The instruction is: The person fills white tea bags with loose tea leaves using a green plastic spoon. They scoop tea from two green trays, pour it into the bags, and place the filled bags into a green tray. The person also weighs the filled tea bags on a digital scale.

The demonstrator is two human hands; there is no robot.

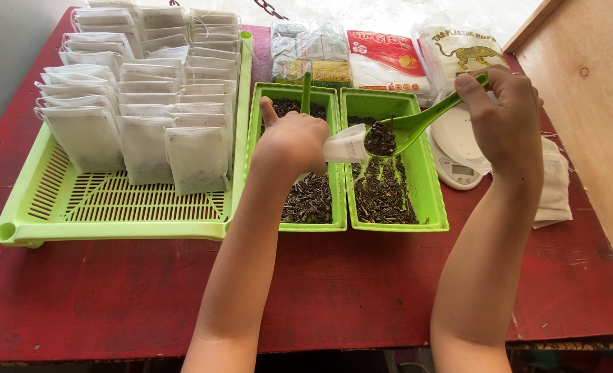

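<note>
My left hand [291,140] holds a small white filter bag [346,144] by its edge, its mouth turned to the right. My right hand [505,114] grips a green plastic spoon [417,123] by the handle. The spoon's bowl, heaped with dark dried leaves [379,138], sits right at the bag's opening, over the right green tray [427,186]. Bits of leaf fall under the spoon. The left green tray [337,200] also holds dark leaves, with a second green spoon [305,93] standing in it.
A large light-green slotted tray [113,214] on the left carries several rows of filled white bags [144,90]. A small white scale [458,166] and a stack of empty bags [553,186] lie on the right. Plastic packets [382,59] lie behind. A wooden board [589,103] borders the red table [320,290].
</note>
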